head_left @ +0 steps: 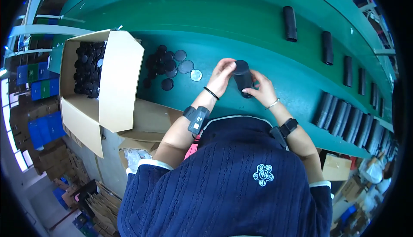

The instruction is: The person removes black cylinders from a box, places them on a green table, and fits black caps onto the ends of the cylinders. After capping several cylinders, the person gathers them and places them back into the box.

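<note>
A black cylinder is tilted between my hands above the green bench. A round black cap sits at its far end. My left hand pinches the cap's left edge between thumb and fingers. My right hand grips the cylinder's body, thumb on the near part and fingers behind its right side. To the left of my left hand lies a loose pile of black round caps, a few spread apart. One paler, shiny disc lies closest to that hand.
An open cardboard box full of black discs stands at the left. Rows of black cylinders lie at the bench's right. More cylinders are spaced along the green strip at the back.
</note>
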Action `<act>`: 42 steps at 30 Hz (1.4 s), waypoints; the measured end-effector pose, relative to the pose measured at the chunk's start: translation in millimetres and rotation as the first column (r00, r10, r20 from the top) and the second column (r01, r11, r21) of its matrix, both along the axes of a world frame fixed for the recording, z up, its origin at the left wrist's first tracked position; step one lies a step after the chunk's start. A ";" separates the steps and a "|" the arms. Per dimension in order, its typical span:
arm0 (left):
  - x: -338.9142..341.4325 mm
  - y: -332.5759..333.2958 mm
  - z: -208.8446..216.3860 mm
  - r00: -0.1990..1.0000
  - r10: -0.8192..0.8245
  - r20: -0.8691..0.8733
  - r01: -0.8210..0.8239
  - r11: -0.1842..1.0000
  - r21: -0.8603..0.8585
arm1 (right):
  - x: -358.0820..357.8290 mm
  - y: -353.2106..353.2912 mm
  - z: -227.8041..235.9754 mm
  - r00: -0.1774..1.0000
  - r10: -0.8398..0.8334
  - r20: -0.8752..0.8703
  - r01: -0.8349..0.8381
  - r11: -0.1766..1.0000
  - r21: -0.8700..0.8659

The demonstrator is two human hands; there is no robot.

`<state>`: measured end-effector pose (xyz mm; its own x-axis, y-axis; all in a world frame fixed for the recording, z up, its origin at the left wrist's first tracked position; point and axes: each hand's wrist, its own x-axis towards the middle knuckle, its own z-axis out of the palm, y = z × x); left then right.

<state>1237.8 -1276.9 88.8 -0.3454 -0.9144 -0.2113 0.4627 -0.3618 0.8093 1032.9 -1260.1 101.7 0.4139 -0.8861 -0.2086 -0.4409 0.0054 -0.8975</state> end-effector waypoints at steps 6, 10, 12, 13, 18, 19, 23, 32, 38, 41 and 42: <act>-3.3 22.2 9.2 0.981 0.146 -0.127 -0.122 0.977 0.178 | 8.3 -14.9 15.4 0.991 -0.012 0.131 0.018 0.999 -0.044; 0.7 28.3 14.4 0.975 -0.109 -0.192 0.124 0.990 0.068 | 12.9 -23.2 35.2 0.880 -0.193 0.435 -0.023 0.896 0.444; -0.9 32.1 21.1 0.988 -0.067 -0.142 0.082 0.992 0.101 | 16.0 -18.9 34.5 0.882 -0.189 0.432 -0.006 0.911 0.412; 1.3 33.6 22.9 0.990 -0.128 -0.058 0.131 0.990 0.050 | 15.0 -17.5 35.7 0.880 -0.179 0.439 -0.029 0.904 0.426; 0.7 30.3 25.2 0.980 -0.190 0.064 0.189 0.982 0.027 | 13.0 -12.9 31.8 0.875 -0.175 0.451 -0.033 0.909 0.416; 0.3 28.6 22.1 0.979 -0.194 0.061 0.194 0.981 0.017 | 11.4 -13.6 25.6 0.854 -0.213 0.474 -0.031 0.890 0.455; 7.5 11.7 18.5 0.937 0.138 -0.321 -0.089 0.982 0.165 | 5.6 -10.2 7.8 0.952 -0.010 0.305 -0.075 0.961 0.265; 67.6 34.1 0.3 0.914 0.390 0.107 -0.400 0.828 0.394 | 46.5 -120.7 -15.9 0.923 -0.383 -0.028 0.384 0.923 0.017; 110.6 88.5 -9.6 0.911 0.358 0.206 -0.413 0.788 0.457 | 71.5 -207.3 -37.7 0.759 -0.336 -0.558 0.307 0.940 -0.147; 114.6 89.6 -18.8 0.942 0.285 0.177 -0.335 0.823 0.458 | 61.0 -198.0 -26.1 0.787 -0.352 -0.507 0.304 0.936 -0.178; 111.5 87.9 -16.2 0.952 0.247 0.178 -0.303 0.824 0.478 | 55.4 -187.2 -22.1 0.800 -0.432 -0.416 0.336 0.898 -0.285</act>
<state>1349.3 -1189.0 72.7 -0.0457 -0.7314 -0.6804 0.5275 -0.5960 0.6054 1088.3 -1447.3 79.6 -0.0700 -0.9925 -0.0999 -0.7969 0.1158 -0.5929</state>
